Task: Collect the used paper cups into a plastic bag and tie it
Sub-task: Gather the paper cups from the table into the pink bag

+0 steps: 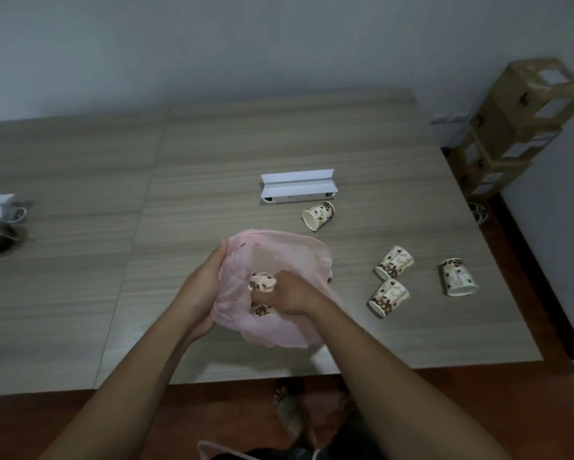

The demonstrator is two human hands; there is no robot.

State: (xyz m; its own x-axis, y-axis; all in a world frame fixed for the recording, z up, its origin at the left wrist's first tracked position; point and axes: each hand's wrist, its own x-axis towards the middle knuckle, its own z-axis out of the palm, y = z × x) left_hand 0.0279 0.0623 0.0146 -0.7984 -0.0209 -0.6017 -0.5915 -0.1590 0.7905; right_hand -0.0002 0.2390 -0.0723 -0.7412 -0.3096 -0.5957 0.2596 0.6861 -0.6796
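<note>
On worktop (212,194), centre-front: pink plastic bag (279,330), mouth open, untied.
Left hand (206,287): grip closed on the bag's left rim, holding it open.
Right hand (292,293): inside the bag mouth, grip around a paper cup (261,282).
Bagged: that cup and at least one more beneath; exact count hidden.
Outstanding: four cups on their sides, right of the bag (319,215), (394,262), (389,297), (458,277).
Progress: collection roughly under halfway; tying not yet begun.
</note>
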